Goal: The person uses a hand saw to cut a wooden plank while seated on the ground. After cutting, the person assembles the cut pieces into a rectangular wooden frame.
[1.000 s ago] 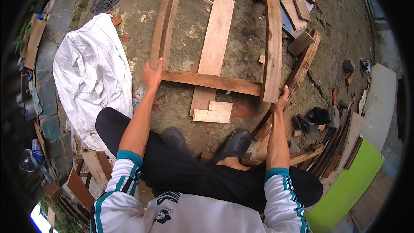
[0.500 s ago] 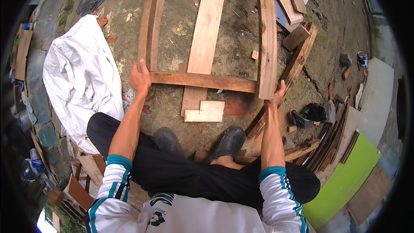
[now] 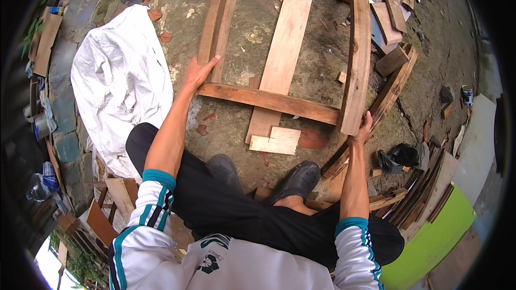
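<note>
A rough wooden frame [image 3: 269, 100] of brown planks lies over the dirt ground in front of me. My left hand [image 3: 198, 73] grips its left rail near the corner where the crossbar meets it. My right hand [image 3: 361, 130] holds the near end of the right rail [image 3: 359, 48]. A pale plank [image 3: 282, 56] lies on the ground under the crossbar, inside the frame. A small pale offcut [image 3: 275, 142] rests by its near end. My dark shoes [image 3: 300, 181] stand just behind the frame.
A crumpled white sheet [image 3: 121, 78] lies at the left. Scrap boards are piled at the top right [image 3: 392, 11] and stacked along the right [image 3: 424, 188]. A green panel [image 3: 435, 239] sits at the lower right, a black bag [image 3: 399, 157] near my right hand.
Both hands have stayed on the frame's rails. The frame's near end appears to have shifted slightly, and the view has moved a little over it.
</note>
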`<state>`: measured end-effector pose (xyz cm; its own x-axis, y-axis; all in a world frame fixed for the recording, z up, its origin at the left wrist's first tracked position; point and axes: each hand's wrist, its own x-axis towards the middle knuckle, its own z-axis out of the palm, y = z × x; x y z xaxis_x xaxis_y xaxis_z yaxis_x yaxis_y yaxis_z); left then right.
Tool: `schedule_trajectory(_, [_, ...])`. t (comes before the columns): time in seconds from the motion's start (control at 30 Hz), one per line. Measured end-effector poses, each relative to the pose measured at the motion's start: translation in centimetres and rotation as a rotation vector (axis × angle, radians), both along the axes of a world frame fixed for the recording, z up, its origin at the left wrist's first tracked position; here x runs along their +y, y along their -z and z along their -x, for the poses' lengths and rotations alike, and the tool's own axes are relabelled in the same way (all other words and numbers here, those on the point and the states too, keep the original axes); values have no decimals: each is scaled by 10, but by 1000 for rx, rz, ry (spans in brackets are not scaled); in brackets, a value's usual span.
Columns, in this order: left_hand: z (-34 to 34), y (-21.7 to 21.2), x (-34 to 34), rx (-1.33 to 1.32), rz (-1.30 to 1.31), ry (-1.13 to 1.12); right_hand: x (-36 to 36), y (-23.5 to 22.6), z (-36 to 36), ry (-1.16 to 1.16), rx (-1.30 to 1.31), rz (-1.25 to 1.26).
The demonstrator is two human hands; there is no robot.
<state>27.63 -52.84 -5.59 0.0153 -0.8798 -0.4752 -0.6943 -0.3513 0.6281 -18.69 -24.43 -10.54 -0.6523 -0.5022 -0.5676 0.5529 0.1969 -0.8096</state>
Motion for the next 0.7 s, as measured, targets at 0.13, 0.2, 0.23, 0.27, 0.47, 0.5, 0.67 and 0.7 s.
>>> schedule_trajectory(0.13, [2, -5, -1, 26, -40, -10, -3, -11, -9, 36, 16, 16])
schedule_trajectory(0.2, [-2, 2, 1, 11, 2, 5, -8, -17, -12, 50, 21, 52])
schedule_trajectory(0.23, [-4, 6, 1, 6, 23, 14, -9, -16, -11, 46, 21, 30])
schedule_trajectory(0.27, [-9, 7, -1, 9, 23, 11, -10, -14, -11, 42, 21, 9])
schedule_trajectory(0.47, [-8, 7, 0, -3, 19, 36, -5, 1, 0, 86, 6, -18])
schedule_trajectory(0.5, [-7, 2, 0, 4, 35, 49, -5, 0, -1, 97, -9, -24])
schedule_trajectory(0.67, [-8, 3, 1, -40, 79, 97, -19, -19, -12, 122, -12, -40])
schedule_trajectory(0.7, [-8, 4, 1, -52, 83, 111, -20, -26, -15, 141, -3, -44])
